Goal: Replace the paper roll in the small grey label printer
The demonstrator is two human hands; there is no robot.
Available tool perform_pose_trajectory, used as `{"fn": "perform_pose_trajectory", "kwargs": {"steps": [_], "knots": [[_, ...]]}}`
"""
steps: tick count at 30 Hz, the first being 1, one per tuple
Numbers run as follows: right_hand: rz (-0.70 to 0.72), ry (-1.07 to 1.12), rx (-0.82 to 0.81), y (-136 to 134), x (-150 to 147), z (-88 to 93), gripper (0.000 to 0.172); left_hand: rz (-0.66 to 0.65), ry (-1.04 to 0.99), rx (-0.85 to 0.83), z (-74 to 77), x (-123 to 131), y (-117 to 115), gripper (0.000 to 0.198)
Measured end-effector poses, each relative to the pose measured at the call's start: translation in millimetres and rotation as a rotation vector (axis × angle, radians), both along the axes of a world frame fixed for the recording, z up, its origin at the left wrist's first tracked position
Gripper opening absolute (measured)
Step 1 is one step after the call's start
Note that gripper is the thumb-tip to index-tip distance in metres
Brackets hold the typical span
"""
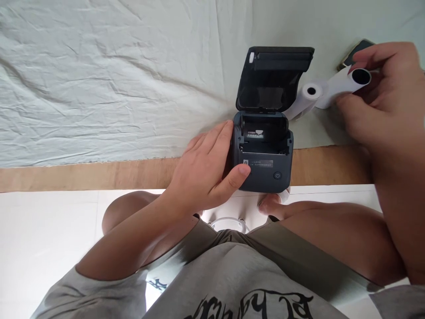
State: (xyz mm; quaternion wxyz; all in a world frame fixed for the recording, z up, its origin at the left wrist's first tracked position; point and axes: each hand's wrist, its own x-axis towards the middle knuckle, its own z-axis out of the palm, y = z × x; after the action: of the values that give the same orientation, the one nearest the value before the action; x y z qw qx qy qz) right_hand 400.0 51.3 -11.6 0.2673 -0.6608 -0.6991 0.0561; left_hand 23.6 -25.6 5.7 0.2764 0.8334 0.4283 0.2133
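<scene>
A dark label printer sits at the table's front edge, its lid raised and the paper bay showing bare inside. My left hand holds the printer by its left side, fingers along the wall and thumb over the front panel. Off to the right, my right hand grips a white paper roll with a wide dark core, between thumb and fingers. A second white paper roll, with a smaller core, stands between that roll and the printer.
Behind my right fingers lies a dark flat object like a phone, partly hidden. A pale wrinkled cloth covers the table, whose wooden edge runs across in front. My legs are below the edge.
</scene>
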Motion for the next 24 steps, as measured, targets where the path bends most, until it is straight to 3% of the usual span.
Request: {"fn": "perform_pose_trajectory", "kwargs": {"steps": [3, 9, 13, 18, 24], "knots": [[-0.065, -0.074, -0.073, -1.0, -1.6, 1.9, 0.058, -0.002, -0.007, 0.001, -0.8, -0.2, 0.5, 0.103], [-0.110, -0.041, -0.015, -1.5, -5.6, 6.1, 0.067, 0.008, -0.002, -0.008, -0.6, -0.8, 0.5, 0.104], [-0.130, -0.111, -0.066, -0.8, -4.7, 7.8, 0.058, 0.002, -0.005, -0.002, -0.7, 0.1, 0.4, 0.109], [-0.060, 0.053, -0.006, -1.1, -1.6, 2.2, 0.076, 0.003, 0.015, 0.015, -0.3, -0.3, 0.6, 0.110], [-0.092, -0.054, -0.098, 7.2, -0.6, 2.8, 0.064, 0.001, 0.005, 0.012, -0.4, 0.7, 0.9, 0.104]]}}
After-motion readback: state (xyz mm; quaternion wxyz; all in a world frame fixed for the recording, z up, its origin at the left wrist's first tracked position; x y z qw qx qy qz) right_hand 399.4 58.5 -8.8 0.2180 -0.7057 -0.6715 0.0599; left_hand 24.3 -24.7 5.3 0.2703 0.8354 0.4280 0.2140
